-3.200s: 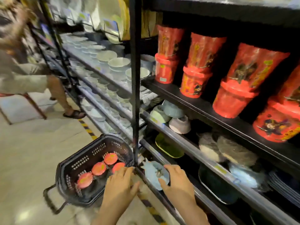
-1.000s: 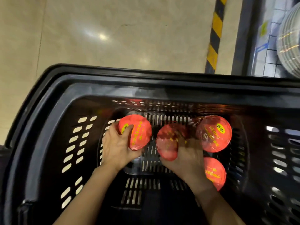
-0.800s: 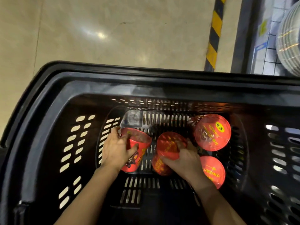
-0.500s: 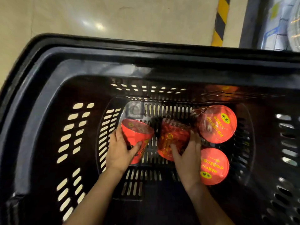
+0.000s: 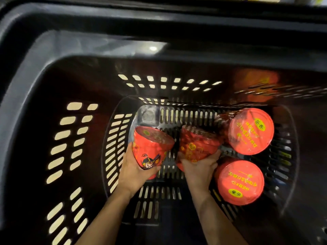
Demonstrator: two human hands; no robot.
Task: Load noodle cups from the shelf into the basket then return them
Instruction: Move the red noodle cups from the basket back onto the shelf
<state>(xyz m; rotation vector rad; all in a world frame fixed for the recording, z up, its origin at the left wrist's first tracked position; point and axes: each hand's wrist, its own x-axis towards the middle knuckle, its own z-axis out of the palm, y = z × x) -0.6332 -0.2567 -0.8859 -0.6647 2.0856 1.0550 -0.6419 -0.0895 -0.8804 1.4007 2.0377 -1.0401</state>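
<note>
Both hands are down inside the black basket (image 5: 44, 71), each wrapped round a noodle cup. The left hand (image 5: 134, 171) grips the left cup (image 5: 152, 147) by its lower body, thumb across the printed face, cup tilted with its lid turned away. The right hand (image 5: 199, 167) cradles the middle cup (image 5: 196, 144) from below, fingers curled up its side, also tilted. Two more cups stand on the basket floor at right: the far cup (image 5: 251, 131) leaning slightly, the near cup (image 5: 239, 182) just beside the right wrist. Judged step: lifting this pair out for return to the shelf, which is out of view. To do it well, raise both straight up before swinging, keep grips low on the bodies so the film lids are not crushed, and hold the two cups apart. Room: open slotted floor at left and ahead; tight on the right, where the middle cup nearly touches the far cup. The high rim must be cleared.
</note>
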